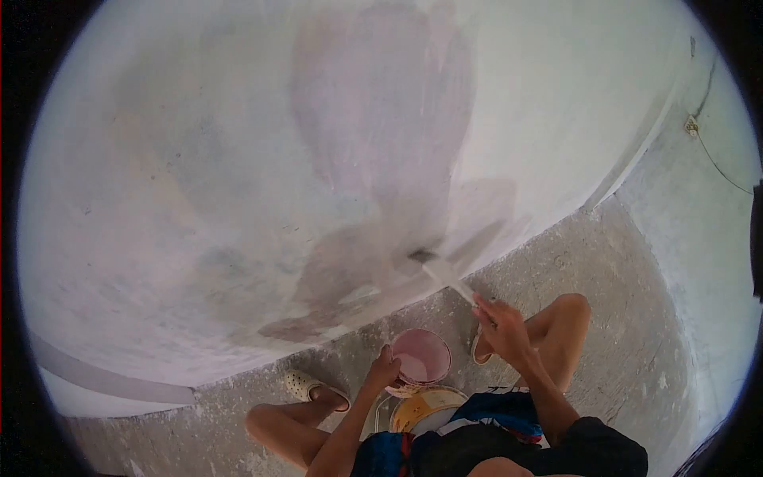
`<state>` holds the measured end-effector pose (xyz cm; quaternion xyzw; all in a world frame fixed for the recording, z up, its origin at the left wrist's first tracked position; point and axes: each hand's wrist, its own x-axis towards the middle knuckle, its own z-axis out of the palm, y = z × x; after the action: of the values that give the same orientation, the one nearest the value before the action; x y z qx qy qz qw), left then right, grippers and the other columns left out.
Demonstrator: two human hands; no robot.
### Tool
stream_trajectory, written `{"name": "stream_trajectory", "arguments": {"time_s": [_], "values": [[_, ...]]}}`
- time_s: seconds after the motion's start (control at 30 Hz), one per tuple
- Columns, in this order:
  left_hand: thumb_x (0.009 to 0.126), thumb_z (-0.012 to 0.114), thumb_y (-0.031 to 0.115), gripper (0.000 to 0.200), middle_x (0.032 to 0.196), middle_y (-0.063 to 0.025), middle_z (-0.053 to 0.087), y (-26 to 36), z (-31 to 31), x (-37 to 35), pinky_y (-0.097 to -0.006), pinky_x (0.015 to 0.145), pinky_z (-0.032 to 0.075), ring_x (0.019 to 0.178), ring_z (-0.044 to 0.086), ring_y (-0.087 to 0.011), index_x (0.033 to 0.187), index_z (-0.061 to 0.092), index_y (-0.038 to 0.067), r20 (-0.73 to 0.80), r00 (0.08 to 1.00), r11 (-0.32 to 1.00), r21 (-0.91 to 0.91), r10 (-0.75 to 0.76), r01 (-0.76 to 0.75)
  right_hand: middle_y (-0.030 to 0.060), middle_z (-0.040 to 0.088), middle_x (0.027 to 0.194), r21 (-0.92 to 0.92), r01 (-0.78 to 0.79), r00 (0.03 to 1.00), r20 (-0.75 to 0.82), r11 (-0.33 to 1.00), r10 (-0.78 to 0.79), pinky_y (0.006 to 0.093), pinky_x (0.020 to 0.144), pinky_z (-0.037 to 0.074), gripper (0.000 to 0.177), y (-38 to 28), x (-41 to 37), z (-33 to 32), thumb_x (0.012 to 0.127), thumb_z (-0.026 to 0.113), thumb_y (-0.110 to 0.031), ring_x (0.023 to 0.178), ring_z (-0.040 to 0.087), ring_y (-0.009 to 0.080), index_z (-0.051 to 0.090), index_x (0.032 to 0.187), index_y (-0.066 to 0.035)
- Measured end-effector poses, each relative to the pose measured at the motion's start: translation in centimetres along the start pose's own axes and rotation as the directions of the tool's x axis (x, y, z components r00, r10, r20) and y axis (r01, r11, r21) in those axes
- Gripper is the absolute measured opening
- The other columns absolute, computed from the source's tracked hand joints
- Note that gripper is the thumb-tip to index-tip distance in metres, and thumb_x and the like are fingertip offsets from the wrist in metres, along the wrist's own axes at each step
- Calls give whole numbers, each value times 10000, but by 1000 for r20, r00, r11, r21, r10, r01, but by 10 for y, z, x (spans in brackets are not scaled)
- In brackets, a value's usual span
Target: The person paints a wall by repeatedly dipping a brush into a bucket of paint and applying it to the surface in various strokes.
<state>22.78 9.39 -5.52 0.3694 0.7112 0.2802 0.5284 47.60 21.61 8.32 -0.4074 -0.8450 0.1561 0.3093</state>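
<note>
My right hand is closed around the handle of a paintbrush, whose dark bristles meet the lower part of the wall. Around the bristles the wall shows darker, wet-looking patches, and a large pinkish patch rises above them. My left hand grips the rim of a small pink bucket at its left side. Pinkish colour coats the inside of the bucket. Right below it in the view, between my legs, is a yellow and white bucket, partly hidden by the pink one and my clothing.
My feet in pale clogs rest on the rough, spattered concrete floor near the wall's base. A second wall meets the floor at the right, with a socket and a hanging wire on it.
</note>
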Motion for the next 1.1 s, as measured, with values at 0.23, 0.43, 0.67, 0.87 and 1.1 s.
{"name": "stream_trajectory", "arguments": {"time_s": [0.23, 0.43, 0.67, 0.87, 1.1], "values": [[869, 486, 205, 674, 957, -267, 635, -18, -8, -8, -393, 633, 570, 734, 679, -316, 1439, 200, -13, 67, 998, 1000, -22, -11, 12, 95, 536, 681, 87, 20, 990, -143, 996, -7, 330, 502, 406, 434, -92, 27, -57, 849, 642, -25, 545, 489, 205, 581, 1272, -96], [866, 504, 185, 656, 804, -238, 658, -28, -12, -10, -379, 573, 565, 624, 686, -267, 1431, 228, -5, 9, 998, 996, -63, 57, -56, 133, 532, 725, 61, 107, 981, -168, 992, -95, 353, 543, 428, 450, -43, -11, 53, 858, 610, -21, 603, 511, 247, 555, 1300, -88], [847, 530, 188, 615, 777, -233, 661, -27, -13, -18, -383, 582, 556, 577, 678, -273, 1391, 296, 22, -44, 993, 993, -30, 109, -110, 232, 591, 813, 49, -135, 948, 297, 990, 114, 444, 662, 466, 391, -11, -35, 95, 854, 595, -70, 707, 574, 387, 577, 1244, -46], [833, 558, 199, 623, 791, -233, 661, -20, -15, -23, -381, 601, 556, 582, 679, -266, 1380, 318, 23, -115, 987, 992, -30, 115, -119, 234, 619, 802, 164, -26, 988, 153, 986, 1, 404, 613, 472, 352, -53, 10, 35, 869, 589, -64, 694, 616, 352, 601, 1220, -51], [831, 580, 218, 601, 821, -221, 666, -33, -7, -5, -379, 630, 551, 627, 686, -258, 1356, 374, 12, -282, 852, 887, 281, 442, -367, 94, 573, 700, 239, 125, 983, -161, 963, -87, 272, 539, 406, 384, -148, 57, -83, 863, 625, -12, 578, 490, 142, 597, 1243, -57]]}}
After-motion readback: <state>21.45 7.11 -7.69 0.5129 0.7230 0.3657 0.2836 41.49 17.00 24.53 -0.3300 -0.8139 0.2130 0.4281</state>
